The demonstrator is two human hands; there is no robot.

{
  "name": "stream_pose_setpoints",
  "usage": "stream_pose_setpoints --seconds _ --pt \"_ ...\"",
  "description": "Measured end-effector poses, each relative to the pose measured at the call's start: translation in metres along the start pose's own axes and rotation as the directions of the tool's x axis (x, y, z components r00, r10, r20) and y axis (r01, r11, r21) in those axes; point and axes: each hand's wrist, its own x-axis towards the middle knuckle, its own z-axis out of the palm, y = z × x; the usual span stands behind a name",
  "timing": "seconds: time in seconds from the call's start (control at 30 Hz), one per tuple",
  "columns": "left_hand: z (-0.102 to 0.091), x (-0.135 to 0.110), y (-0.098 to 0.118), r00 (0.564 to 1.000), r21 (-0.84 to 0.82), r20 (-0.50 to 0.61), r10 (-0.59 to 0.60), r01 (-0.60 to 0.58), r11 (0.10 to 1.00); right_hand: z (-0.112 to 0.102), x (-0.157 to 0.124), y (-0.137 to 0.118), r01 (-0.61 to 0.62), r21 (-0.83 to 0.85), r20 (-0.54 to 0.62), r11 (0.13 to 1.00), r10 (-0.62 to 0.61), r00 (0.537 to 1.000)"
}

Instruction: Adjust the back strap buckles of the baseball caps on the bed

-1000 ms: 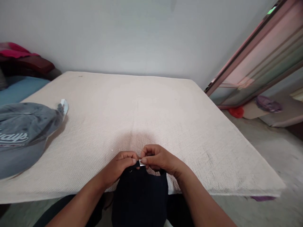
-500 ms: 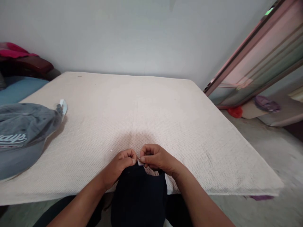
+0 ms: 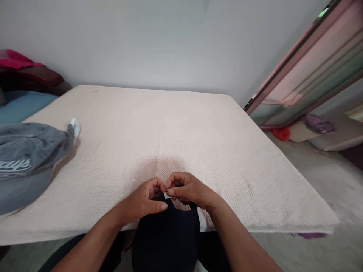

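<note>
Pale grey plaster wall [image 3: 159,45] stands at twelve o'clock, behind a broad table covered in cream, textured cloth [image 3: 170,121]. At six o'clock my hands are close together over the near edge. My right hand [image 3: 190,190] pinches a small, flat, silver-white piece [image 3: 167,195] between thumb and forefinger. My left hand [image 3: 144,196] has its thumb parted from its curled fingers; I can't tell whether those fingertips grip anything. Just below my hands hangs what looks like a dark navy cloth cap [image 3: 167,234] with an arched cut-out, and the silver-white piece sits at its upper edge. I judge I'm working that piece at the edge; the next move calls for a firm left-hand hold and a fine right-hand pinch. Well apart, at nine o'clock, rests a grey, washed-cloth cap with white lettering [image 3: 34,145].
</note>
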Motion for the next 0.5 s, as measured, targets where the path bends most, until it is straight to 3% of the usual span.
stream_pose_setpoints --seconds 0.5 --pt "-0.0021 0.0004 -0.0043 0.996 -0.052 -0.056 -0.076 0.073 0.996 0.0030 -0.0009 -0.0018 0.010 -0.069 -0.040 0.998 -0.013 0.999"
